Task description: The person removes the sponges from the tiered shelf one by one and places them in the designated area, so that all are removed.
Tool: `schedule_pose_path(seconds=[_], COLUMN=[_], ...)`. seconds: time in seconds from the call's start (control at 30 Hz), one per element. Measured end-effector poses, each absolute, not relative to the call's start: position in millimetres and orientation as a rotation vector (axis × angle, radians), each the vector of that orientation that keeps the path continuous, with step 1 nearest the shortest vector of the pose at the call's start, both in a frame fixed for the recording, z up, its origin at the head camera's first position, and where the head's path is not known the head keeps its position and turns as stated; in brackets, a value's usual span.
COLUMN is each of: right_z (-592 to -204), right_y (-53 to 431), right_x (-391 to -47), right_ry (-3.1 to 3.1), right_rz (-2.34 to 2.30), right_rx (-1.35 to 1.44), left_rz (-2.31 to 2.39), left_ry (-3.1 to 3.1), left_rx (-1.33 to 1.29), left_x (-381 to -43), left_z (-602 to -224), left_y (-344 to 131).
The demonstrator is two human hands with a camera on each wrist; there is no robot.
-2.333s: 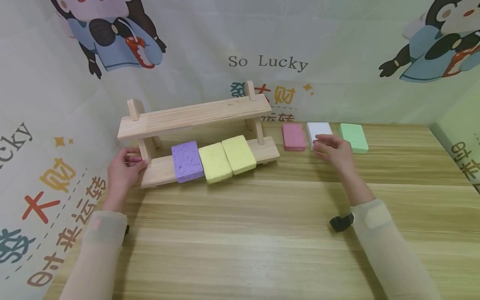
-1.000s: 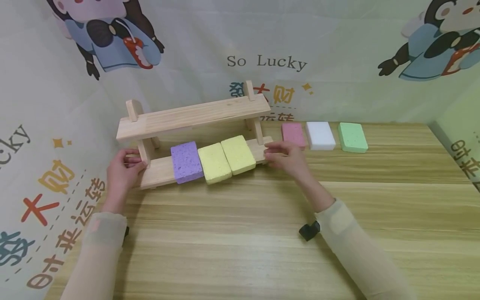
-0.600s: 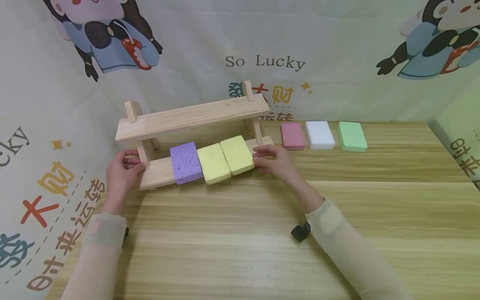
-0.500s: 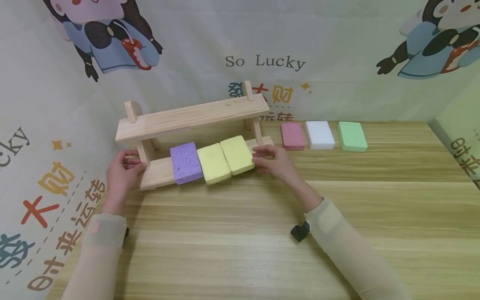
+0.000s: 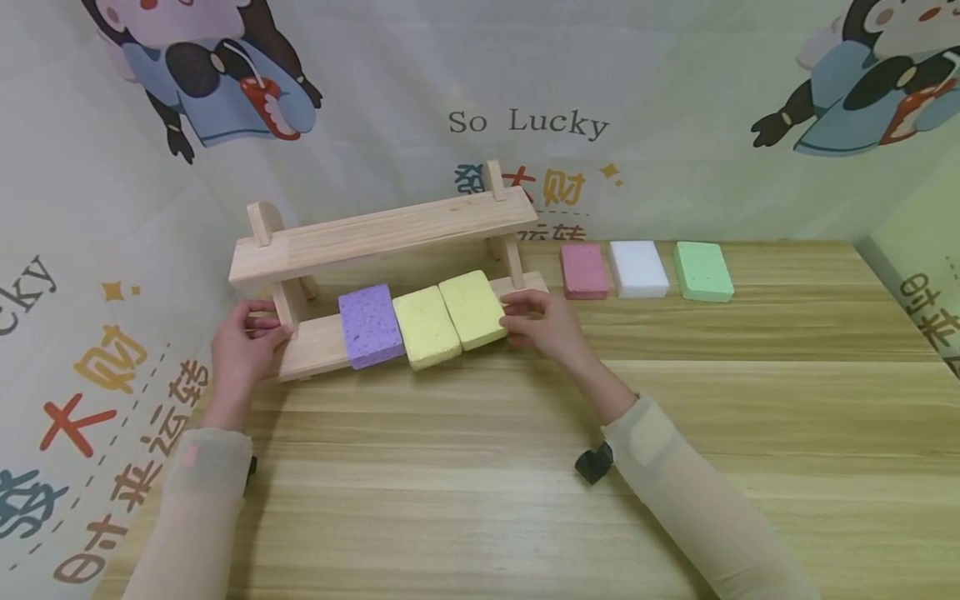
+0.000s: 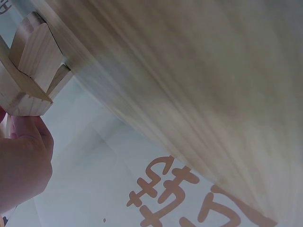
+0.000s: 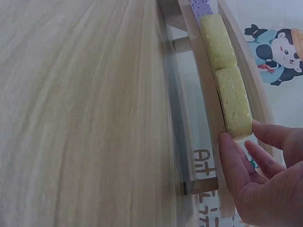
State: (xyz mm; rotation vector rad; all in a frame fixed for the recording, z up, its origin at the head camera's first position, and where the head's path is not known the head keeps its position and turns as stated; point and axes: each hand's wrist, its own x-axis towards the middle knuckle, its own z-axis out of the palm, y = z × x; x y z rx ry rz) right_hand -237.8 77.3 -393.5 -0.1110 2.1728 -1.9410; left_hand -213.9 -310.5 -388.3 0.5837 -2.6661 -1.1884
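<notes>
A low two-tier wooden rack point(image 5: 382, 223) stands against the backdrop, angled slightly. My left hand point(image 5: 243, 340) grips its left end, thumb in front by the upright and fingers behind. On the lower board lie a purple sponge point(image 5: 371, 325) and two yellow sponges, the left one point(image 5: 427, 325) and the right one point(image 5: 472, 308), all overhanging the front edge. My right hand point(image 5: 551, 325) is at the right yellow sponge's outer side, thumb and index fingertips right at its end; in the right wrist view these fingertips point(image 7: 226, 137) stand apart around the corner.
To the right of the rack, a pink sponge point(image 5: 583, 271), a white sponge point(image 5: 639, 268) and a green sponge point(image 5: 702, 271) lie in a row on the wood-grain table point(image 5: 450, 483). A printed cloth point(image 5: 675, 108) hangs behind and to the left.
My right hand has gone left from over the white sponge to the right yellow sponge's side. The left hand keeps its grip on the rack, and the sponges lie as before.
</notes>
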Motion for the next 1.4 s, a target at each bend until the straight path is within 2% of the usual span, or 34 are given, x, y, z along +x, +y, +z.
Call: schedule_pose_path(seconds=[0.63, 1.4], right_z=[-393, -388], right_y=[88, 123], right_x=[-238, -232], right_ry=[2.174, 2.232], right_rz=[-2.013, -1.958], right_rx=[-0.089, -0.057], left_rz=[-1.205, -1.197], left_ry=[-2.659, -2.664], left_rx=[0.579, 0.584], left_x=[-214, -214], left_z=[-390, -388], left_y=[-312, -311])
